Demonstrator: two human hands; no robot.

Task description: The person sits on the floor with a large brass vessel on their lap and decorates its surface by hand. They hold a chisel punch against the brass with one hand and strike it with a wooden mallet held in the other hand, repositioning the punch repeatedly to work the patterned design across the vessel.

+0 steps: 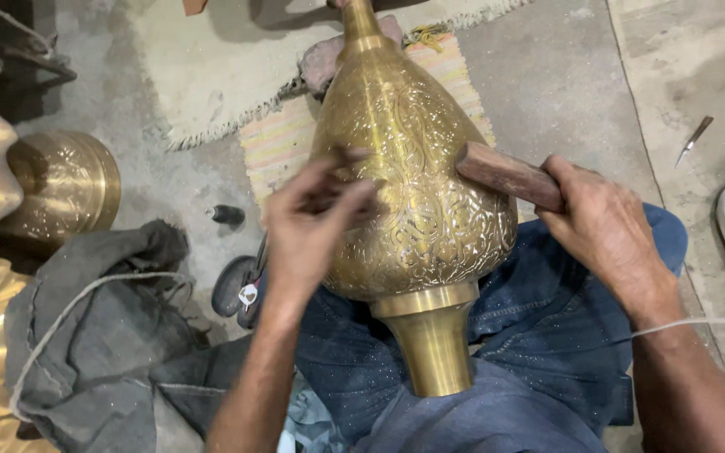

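Note:
A large engraved brass vase [421, 201] lies across my lap, with its neck pointing away and its base toward me. My left hand [316, 222] pinches a thin dark chisel-like tool against the vase's left side. On the right, my right hand [602, 226] grips a wooden mallet handle [507, 174], whose end rests at the vase's right flank. My legs in blue jeans [547, 335] sit under the vase.
Another round brass vessel [65, 184] lies at the left on the concrete floor. A grey cloth with a cord [102, 335] is heaped at the lower left. A striped mat [283, 143] and a pale rug [220, 67] lie beyond. A small tool [694, 138] rests far right.

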